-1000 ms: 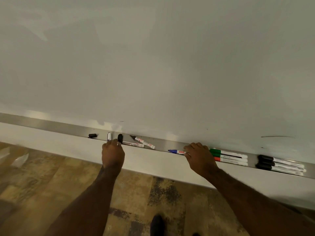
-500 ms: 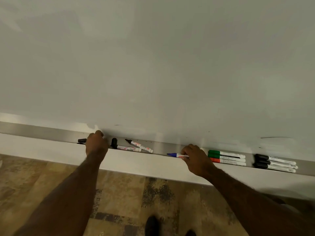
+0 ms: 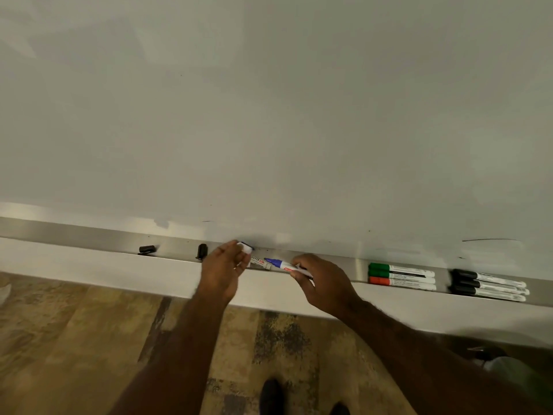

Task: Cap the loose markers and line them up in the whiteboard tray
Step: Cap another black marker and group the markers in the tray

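My right hand (image 3: 321, 284) grips an uncapped blue marker (image 3: 279, 264), lifted just above the metal whiteboard tray (image 3: 89, 238), tip pointing left. My left hand (image 3: 223, 269) pinches a small blue and white cap (image 3: 246, 247) a short way left of that tip. Beneath and between the hands lies an uncapped white marker with a red label (image 3: 259, 262). Two loose black caps (image 3: 147, 249) (image 3: 202, 251) sit further left in the tray. To the right lie capped markers side by side: two green and one red (image 3: 401, 274), then three black (image 3: 489, 285).
The whiteboard (image 3: 269, 115) fills the upper view, with a short dark stroke (image 3: 490, 240) at the right. A white ledge (image 3: 89, 272) runs under the tray. Below are mottled brown floor tiles and my dark shoes (image 3: 270, 396).
My left hand moved right from the tray's left part with a cap in its fingers. My right hand lifted the blue marker off the tray toward it.
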The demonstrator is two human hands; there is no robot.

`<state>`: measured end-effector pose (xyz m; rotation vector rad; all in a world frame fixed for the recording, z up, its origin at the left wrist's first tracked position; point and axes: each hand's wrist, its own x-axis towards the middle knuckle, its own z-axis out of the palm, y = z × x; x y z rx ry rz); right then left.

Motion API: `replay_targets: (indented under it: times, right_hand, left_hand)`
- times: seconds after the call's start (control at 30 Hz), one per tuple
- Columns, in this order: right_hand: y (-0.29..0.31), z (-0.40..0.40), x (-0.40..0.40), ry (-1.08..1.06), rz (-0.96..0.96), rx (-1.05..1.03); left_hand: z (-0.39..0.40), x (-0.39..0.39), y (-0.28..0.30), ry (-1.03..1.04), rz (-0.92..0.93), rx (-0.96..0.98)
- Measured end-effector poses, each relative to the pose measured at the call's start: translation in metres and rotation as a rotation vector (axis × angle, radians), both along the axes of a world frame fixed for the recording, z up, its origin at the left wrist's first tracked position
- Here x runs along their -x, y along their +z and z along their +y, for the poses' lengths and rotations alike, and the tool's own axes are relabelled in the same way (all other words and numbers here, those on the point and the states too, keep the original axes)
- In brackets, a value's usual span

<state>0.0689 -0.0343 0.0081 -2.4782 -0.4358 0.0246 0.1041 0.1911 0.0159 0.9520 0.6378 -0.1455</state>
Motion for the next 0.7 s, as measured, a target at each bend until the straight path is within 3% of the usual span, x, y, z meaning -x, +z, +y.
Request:
replay_targets:
  times: [0.57, 0.63, 0.7]
  right_hand:
    - [0.003, -0.017, 0.012, -0.061, 0.058, -0.045]
    - [-0.001, -0.026, 0.010, -0.062, 0.066, 0.011]
    - [-0.007, -0.035, 0.006, -0.062, 0.050, 0.114]
  left_hand:
    - [-0.068, 0.035, -0.001, -0.096, -0.009, -0.078]
    - [-0.067, 0.031, -0.005, -0.213, -0.014, -0.201]
    - [-0.064, 0.027, -0.008, -0.319, -0.025, -0.464]
